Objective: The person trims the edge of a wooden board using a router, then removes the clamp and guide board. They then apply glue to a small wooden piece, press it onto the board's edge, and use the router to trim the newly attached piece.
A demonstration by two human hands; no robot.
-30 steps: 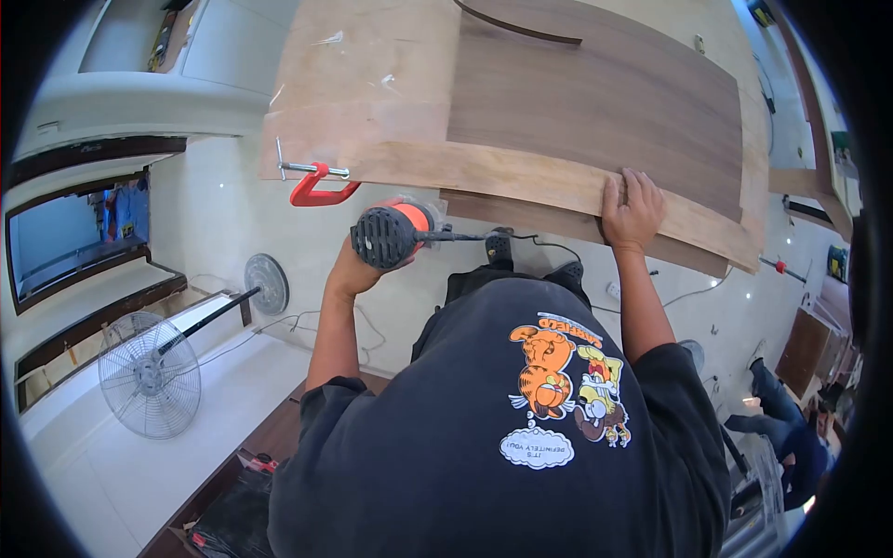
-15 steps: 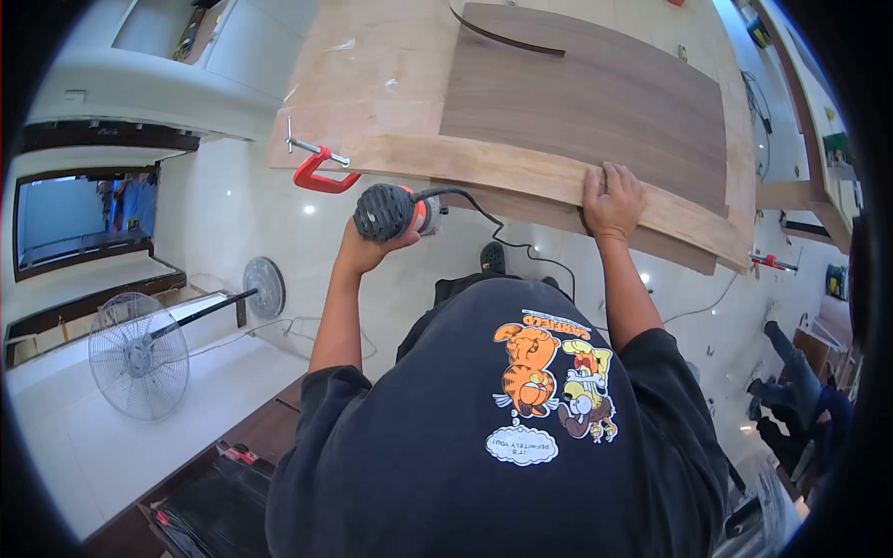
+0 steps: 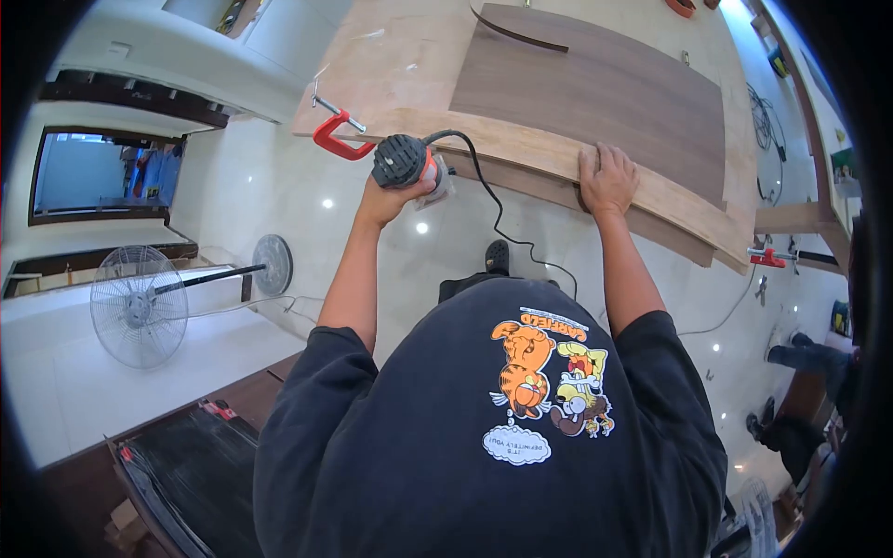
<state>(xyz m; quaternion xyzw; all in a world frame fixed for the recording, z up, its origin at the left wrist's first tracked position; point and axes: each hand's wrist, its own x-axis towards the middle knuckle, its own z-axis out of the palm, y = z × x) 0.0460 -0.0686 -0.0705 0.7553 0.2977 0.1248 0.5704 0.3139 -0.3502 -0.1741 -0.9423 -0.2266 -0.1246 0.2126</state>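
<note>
My left hand [image 3: 393,200] is wrapped around a black and red trim router [image 3: 402,161] with a clear plastic base, just off the near edge of a wooden plank [image 3: 484,139] by its left end. The router's black cord loops to the right and drops past the plank toward the floor. Fingers stretched out, my right hand [image 3: 609,179] rests on the plank right of its middle. A red C-clamp [image 3: 337,138] grips the left end beside the router, and another red clamp [image 3: 766,258] sits at the right end.
Beyond the plank a brown wood-grain panel [image 3: 595,93] lies on the worktable [image 3: 358,70], with a thin curved strip [image 3: 521,35] across it. A standing fan [image 3: 139,307] is on the left. At the right edge another person's legs [image 3: 809,358] show.
My left hand has brought the router slightly closer to the plank's edge, near the left clamp. My right hand stays at the same place on the plank. The view has shifted a little.
</note>
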